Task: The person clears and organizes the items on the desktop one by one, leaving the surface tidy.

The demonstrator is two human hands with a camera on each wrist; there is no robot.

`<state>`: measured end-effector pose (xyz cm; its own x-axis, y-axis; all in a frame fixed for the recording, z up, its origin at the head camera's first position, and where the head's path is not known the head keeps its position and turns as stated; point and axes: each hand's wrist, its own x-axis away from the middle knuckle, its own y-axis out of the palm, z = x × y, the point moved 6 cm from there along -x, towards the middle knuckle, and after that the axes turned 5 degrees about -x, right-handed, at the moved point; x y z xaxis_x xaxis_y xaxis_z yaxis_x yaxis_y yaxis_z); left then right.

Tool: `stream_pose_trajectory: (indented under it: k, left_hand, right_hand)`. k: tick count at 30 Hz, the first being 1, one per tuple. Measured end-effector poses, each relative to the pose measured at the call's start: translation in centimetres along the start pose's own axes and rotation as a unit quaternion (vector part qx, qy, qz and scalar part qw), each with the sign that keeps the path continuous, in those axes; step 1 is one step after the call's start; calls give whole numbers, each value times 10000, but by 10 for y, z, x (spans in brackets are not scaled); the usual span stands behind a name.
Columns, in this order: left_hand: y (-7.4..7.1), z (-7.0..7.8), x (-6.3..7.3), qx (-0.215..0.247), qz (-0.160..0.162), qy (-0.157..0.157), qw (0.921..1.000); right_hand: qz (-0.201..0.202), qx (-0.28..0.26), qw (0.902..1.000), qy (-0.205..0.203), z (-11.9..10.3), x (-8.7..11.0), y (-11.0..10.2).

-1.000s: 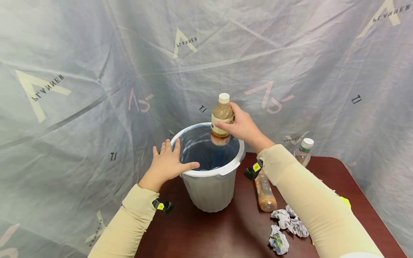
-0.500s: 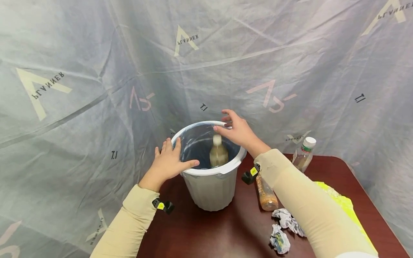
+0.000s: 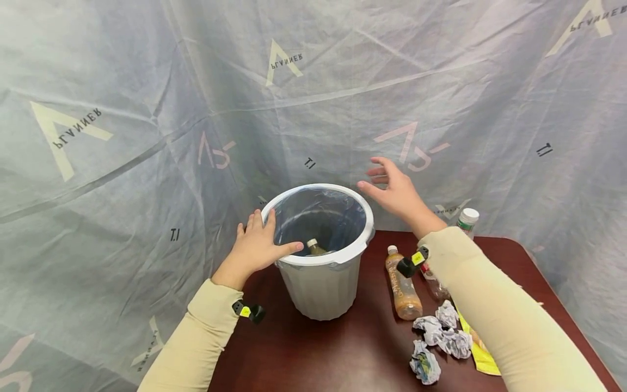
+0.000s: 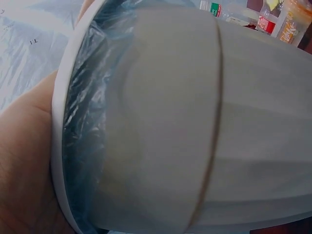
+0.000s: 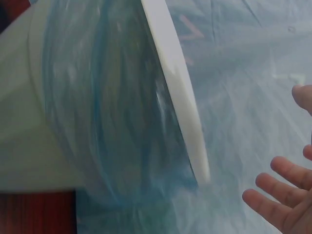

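Observation:
A white trash can (image 3: 320, 291) lined with a thin bluish bag (image 4: 87, 112) stands on the table. Spread fingers of my left hand (image 3: 257, 245) rest on its left rim, the thumb lying over the front edge. My right hand (image 3: 397, 193) hovers just beyond the right rim, fingers loosely bent and holding nothing; the right wrist view shows it apart from the rim. Down inside the can, a bottle (image 3: 315, 247) with a pale cap shows only its upper part. The can's front wall hides the rest of it.
Right of the can lie an orange-tinted bottle (image 3: 403, 288) and a red-labelled clear bottle (image 3: 436, 283), with a green-labelled bottle (image 3: 467, 220) behind. Crumpled paper balls (image 3: 425, 362) and a yellow wrapper (image 3: 482, 354) lie nearer, partly under the right forearm. A grey curtain (image 3: 313, 98) hangs behind.
The right hand let go of the brown-tinted bottle, which dropped into the trash can. That hand then moved right, away from the opening. The left hand stayed on the rim.

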<state>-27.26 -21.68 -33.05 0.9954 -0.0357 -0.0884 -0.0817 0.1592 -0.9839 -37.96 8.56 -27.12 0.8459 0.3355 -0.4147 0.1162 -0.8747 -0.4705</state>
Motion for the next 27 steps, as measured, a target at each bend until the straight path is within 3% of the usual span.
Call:
stream_pose_trajectory:
  k: [7,15,21,27]
  left_hand:
    - [1,-1,-1,81,-75,22,9999]
    - [-1,1,-3,125,-90,91,9998]
    - [2,3,-6,124,-58,169,9998]
    - [3,3,-10,100,-46,208,9997]
  right_hand:
    - [269,82,9994,-203,17,20,-47]
    - [275,816,9963,-21,45,63,-96]
    - [571,1040,9929,79,83,100,-128]
    - [735,1054,9904,507,131,135,-162]
